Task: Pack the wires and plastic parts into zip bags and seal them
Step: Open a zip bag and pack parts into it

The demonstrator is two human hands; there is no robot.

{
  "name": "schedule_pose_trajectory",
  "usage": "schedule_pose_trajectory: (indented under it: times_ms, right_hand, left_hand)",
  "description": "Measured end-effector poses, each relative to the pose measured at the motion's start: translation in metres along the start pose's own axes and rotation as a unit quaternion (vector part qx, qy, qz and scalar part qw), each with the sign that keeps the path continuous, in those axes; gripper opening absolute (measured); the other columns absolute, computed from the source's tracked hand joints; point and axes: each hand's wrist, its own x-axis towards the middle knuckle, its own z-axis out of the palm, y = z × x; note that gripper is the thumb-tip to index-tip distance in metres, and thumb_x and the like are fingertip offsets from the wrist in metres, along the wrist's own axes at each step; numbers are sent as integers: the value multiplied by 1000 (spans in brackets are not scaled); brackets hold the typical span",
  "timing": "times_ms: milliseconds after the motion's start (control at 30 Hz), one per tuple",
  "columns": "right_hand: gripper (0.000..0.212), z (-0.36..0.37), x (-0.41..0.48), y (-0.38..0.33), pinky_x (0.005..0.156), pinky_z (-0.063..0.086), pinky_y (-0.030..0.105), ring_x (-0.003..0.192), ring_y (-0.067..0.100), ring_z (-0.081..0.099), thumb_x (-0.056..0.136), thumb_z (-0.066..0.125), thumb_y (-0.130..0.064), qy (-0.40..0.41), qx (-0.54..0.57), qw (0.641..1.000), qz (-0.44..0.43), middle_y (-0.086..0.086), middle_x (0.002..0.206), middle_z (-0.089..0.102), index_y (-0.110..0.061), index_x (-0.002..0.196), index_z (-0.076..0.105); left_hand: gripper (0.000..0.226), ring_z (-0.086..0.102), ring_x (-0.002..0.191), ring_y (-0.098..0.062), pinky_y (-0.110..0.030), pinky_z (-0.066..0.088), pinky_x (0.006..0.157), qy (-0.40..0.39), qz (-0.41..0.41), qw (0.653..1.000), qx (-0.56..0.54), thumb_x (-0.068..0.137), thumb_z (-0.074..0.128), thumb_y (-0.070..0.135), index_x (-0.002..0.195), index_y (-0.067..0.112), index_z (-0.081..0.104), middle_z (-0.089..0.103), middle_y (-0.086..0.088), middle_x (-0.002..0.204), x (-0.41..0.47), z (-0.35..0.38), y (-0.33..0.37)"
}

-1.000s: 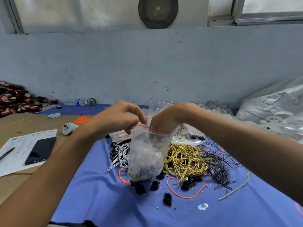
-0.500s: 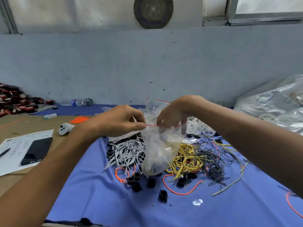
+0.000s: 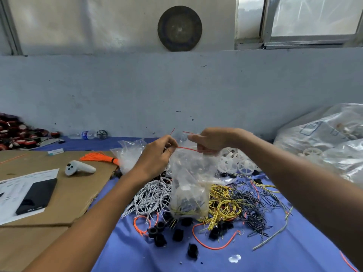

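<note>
Both hands pinch the bag (image 3: 188, 179) at its red zip line: left hand (image 3: 155, 160) at the 9 o'clock end, right hand (image 3: 211, 140) at 3 o'clock, stretching it taut, likely for sealing. Bag hangs above the wires (image 3: 225, 203), filled with parts.

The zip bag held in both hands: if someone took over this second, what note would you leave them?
Left hand: pinches the left end of the zip bag's red zip strip.
Right hand: pinches the right end.
Bag: held upright over the blue cloth, with wires and dark parts at its bottom.
Done: this bag is filled.
Unclear: whether the strip is pressed shut along its length.
Left: finish the seal, then bag the loose white wires, yellow wires, black wires and black plastic parts on the cloth.
</note>
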Motion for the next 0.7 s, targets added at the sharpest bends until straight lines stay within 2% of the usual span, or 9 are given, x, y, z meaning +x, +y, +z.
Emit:
schedule_pose_trajectory:
  times_ms: [33,100,167,200,300,367,433,533,700]
  right_hand:
    - [56,2,2,0,64,46,27,72,19,62,98,39,-62,61,-27,997,-39,1,82,69,-15,87,67]
    - [48,8,4,-5,85,50,35,97,21,62,92,54,-60,118,-59,985,-113,3,110,68,-17,110,65]
    - [59,12,3,-16,102,46,40,118,22,56,86,67,-54,88,-65,982,-156,4,133,59,-20,133,56]
    - [59,15,4,-22,103,45,40,119,22,56,86,71,-48,71,-62,982,-163,3,134,59,-20,135,56]
    - [28,22,10,-34,93,52,42,101,22,65,89,71,-31,73,-68,979,-177,3,111,71,-18,113,72]
    - [16,25,11,-38,88,54,43,92,22,66,90,69,-26,73,-62,979,-178,2,100,73,-18,103,75]
    - [14,27,12,-39,85,54,43,88,22,67,90,69,-24,74,-59,978,-184,2,97,74,-18,100,75]
    - [13,28,12,-38,83,55,42,85,19,65,89,69,-23,87,-54,977,-188,1,94,73,-16,99,75]
    - [14,31,11,-40,81,56,42,84,19,66,89,68,-25,93,-55,975,-195,0,93,73,-16,99,74]
  left_hand:
    - [10,60,72,0,-27,47,69,12,-9,1000,-1,99,61,18,96,27,62,63,17,85,0,2,-4]
    - [12,62,73,-1,-23,46,65,29,-19,999,-11,98,62,19,95,31,62,65,15,86,0,3,-10]
    - [14,60,73,0,-20,42,61,39,-21,999,-23,98,64,20,94,32,61,65,14,84,-1,2,-13]
    - [13,59,70,0,-20,42,61,43,-21,998,-29,97,65,19,94,31,61,65,13,82,-2,2,-14]
    - [12,56,66,2,-19,42,61,53,-22,997,-47,97,65,16,95,28,61,65,9,80,-4,0,-15]
    - [10,57,70,3,-12,41,62,48,-31,997,-58,96,66,18,100,27,62,66,6,86,-6,-3,-17]
    - [10,58,74,3,-10,41,64,27,-44,997,-49,96,66,24,105,27,64,66,9,92,-8,-5,-20]
    - [2,57,72,-3,-20,42,67,14,-55,998,-31,94,69,28,95,29,69,69,11,90,-10,-7,-24]
    - [7,55,70,-1,-18,42,65,23,-52,997,-51,94,69,24,88,26,69,68,9,85,-11,-4,-24]
